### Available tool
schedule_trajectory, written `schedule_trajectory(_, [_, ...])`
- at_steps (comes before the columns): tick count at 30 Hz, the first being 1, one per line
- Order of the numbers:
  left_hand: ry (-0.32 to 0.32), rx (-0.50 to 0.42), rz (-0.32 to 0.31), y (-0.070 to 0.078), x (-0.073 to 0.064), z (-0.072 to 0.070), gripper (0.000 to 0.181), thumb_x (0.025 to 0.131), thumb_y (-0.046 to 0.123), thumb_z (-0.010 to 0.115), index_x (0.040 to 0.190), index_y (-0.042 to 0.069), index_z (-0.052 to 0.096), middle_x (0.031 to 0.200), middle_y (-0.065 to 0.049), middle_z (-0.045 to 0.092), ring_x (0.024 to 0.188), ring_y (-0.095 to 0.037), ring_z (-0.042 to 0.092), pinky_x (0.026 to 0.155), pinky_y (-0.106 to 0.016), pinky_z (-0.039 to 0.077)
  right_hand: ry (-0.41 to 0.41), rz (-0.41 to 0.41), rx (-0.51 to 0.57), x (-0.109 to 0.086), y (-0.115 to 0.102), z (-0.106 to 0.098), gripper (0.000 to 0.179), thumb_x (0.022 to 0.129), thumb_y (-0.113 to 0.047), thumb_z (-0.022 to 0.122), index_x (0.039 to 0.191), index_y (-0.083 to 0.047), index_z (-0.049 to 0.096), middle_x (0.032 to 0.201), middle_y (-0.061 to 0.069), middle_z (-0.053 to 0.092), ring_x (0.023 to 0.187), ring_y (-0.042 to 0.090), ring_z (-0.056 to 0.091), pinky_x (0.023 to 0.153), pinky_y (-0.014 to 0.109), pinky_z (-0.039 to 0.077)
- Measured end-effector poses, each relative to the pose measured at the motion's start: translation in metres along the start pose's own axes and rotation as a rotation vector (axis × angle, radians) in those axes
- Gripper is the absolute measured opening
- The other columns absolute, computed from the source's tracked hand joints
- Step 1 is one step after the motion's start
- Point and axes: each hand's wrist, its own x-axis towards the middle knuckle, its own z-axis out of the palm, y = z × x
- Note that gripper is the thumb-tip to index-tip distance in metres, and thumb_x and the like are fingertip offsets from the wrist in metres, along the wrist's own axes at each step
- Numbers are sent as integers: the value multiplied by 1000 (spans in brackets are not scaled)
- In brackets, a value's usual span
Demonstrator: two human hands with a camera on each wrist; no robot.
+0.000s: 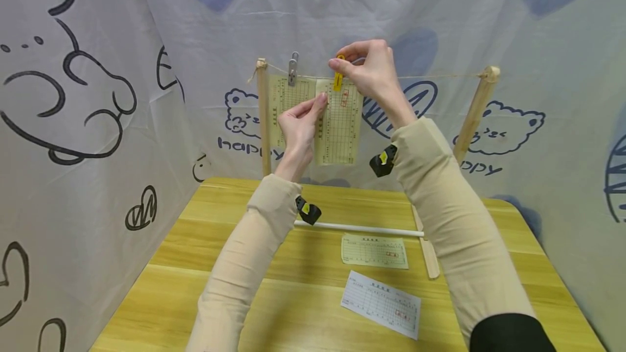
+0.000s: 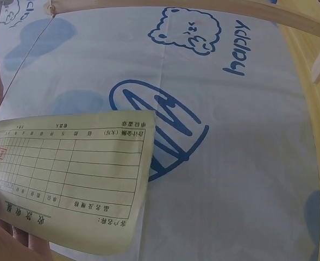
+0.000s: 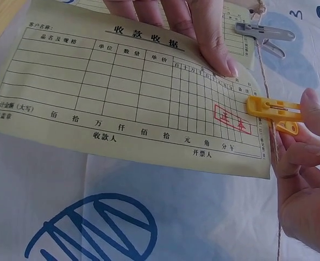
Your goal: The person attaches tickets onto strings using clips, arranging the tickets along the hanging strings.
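Observation:
A pale yellow receipt slip point(image 1: 337, 140) hangs upright at a thin string point(image 1: 430, 76). My left hand point(image 1: 299, 126) pinches its left edge near the top, thumb on the printed face and fingers behind. With thumb and fingers my right hand point(image 1: 374, 69) grips the handles of a yellow clothespin point(image 3: 274, 110). The clothespin's nose lies over the slip's top edge at the string, beside a red stamp. To the left, a second yellow slip point(image 1: 276, 107) hangs from a grey clothespin point(image 1: 292, 72), partly hidden by my left hand and the first slip.
Wooden posts point(image 1: 265, 124) stand at both ends of the string, with a printed cloth point(image 1: 313, 20) behind. On the wooden table point(image 1: 161, 292) lie a yellow slip point(image 1: 374, 258), a white slip point(image 1: 383, 306) and a white rod point(image 1: 362, 228) across the stand's base.

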Motion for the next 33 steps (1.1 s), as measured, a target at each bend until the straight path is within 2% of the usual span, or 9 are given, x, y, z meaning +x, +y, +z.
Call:
schedule_trajectory(5, [3, 6, 1, 0, 0, 0, 29, 86, 25, 81, 105, 3, 77, 102, -9, 78, 78, -5, 73, 76, -20, 59, -4, 0, 5, -1, 1, -1, 39, 95, -36, 70, 122, -9, 72, 118, 12, 74, 108, 21, 69, 87, 30, 55])
schedule_trajectory(12, [2, -1, -2, 1, -2, 1, 28, 85, 23, 81, 105, 3, 77, 104, -10, 78, 82, -4, 73, 63, -14, 49, -11, 16, 16, -1, 1, -2, 42, 94, -40, 70, 124, -11, 71, 119, 11, 74, 107, 19, 69, 70, 23, 54])
schedule_trajectory(20, [7, 12, -6, 0, -2, 0, 30, 85, 25, 82, 104, 2, 77, 103, -11, 78, 82, -6, 74, 69, -16, 54, -23, 20, 26, -3, 2, -2, 44, 94, -40, 70, 127, -11, 69, 119, 12, 74, 101, 18, 68, 51, 22, 47])
schedule_trajectory(28, [19, 53, 1, -3, -3, -3, 34, 84, 26, 82, 108, 3, 75, 106, -14, 77, 92, -14, 76, 86, -25, 60, -49, 40, 43, -4, 1, -4, 46, 93, -39, 71, 130, -12, 67, 125, 12, 72, 104, 17, 68, 50, 22, 48])
schedule_trajectory(33, [17, 88, 20, -5, -6, -6, 36, 84, 26, 82, 110, 2, 74, 108, -15, 76, 96, -17, 76, 85, -24, 60, -56, 46, 55, -5, 2, -5, 48, 92, -38, 73, 132, -12, 66, 130, 10, 70, 112, 19, 69, 51, 23, 49])
